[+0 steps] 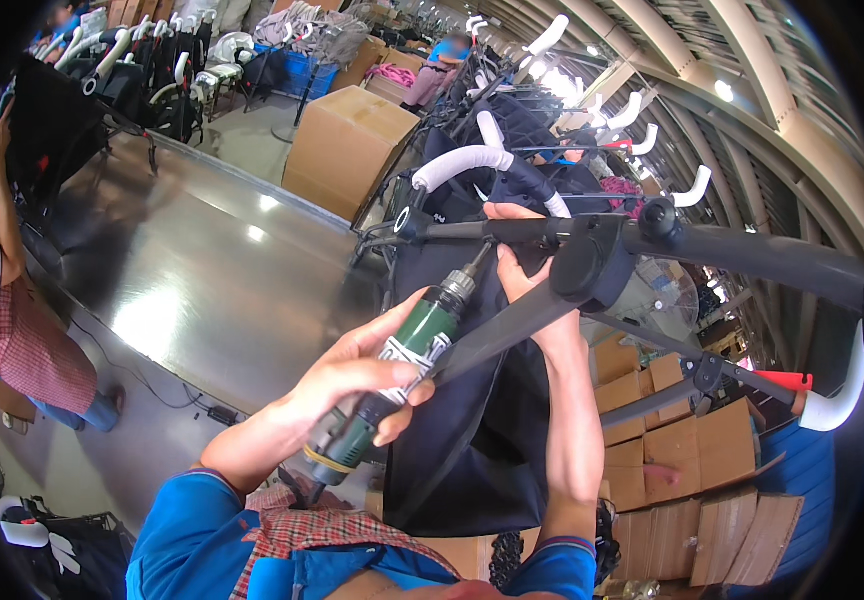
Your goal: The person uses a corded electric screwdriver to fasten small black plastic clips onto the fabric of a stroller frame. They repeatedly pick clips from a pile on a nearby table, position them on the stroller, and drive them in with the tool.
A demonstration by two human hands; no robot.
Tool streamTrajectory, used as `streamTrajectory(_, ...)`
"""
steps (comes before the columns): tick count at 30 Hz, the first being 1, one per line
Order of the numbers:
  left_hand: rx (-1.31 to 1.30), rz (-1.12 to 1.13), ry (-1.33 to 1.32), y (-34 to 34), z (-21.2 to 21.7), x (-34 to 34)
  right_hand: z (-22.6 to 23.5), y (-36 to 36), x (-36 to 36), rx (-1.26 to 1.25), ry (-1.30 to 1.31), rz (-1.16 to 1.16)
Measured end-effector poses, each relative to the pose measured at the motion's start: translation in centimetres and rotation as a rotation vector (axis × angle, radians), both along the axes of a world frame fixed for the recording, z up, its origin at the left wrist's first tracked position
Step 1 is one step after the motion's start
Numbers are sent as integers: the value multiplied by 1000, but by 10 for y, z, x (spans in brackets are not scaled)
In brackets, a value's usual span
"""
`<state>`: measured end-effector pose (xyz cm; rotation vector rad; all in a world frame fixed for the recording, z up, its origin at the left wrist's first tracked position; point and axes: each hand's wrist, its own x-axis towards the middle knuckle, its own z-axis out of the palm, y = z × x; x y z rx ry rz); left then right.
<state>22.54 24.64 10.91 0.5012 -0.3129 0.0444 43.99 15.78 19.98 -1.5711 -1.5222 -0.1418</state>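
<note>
My left hand is wrapped round a green and black electric screwdriver with a yellow band near its lower end. The driver's bit points up and to the right and meets, or nearly meets, a dark tube of a folding frame that looks like a stroller's. My right hand grips that tube from behind, with finger and thumb showing either side of it; its other fingers are hidden. A large black joint sits just right of this hand. Black fabric hangs below, and a curved white-wrapped handle rises beyond.
A metal-topped table stretches to my left, where another person works on a dark frame. A big cardboard box stands behind it. More frames with white handles crowd the far right, above flattened cartons.
</note>
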Motion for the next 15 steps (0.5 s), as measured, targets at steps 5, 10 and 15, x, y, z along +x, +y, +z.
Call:
streamTrajectory(5, -449, -322, -128, 2, -41, 17, 22, -20, -14, -126, -43, 68)
streamTrajectory(10, -34, 269, 11, -16, -100, -27, -3, -151, 24, 493, -208, -224)
streamTrajectory(15, 109, 513, 843, -70, -242, -78, -110, -328, 146, 843, 107, -747)
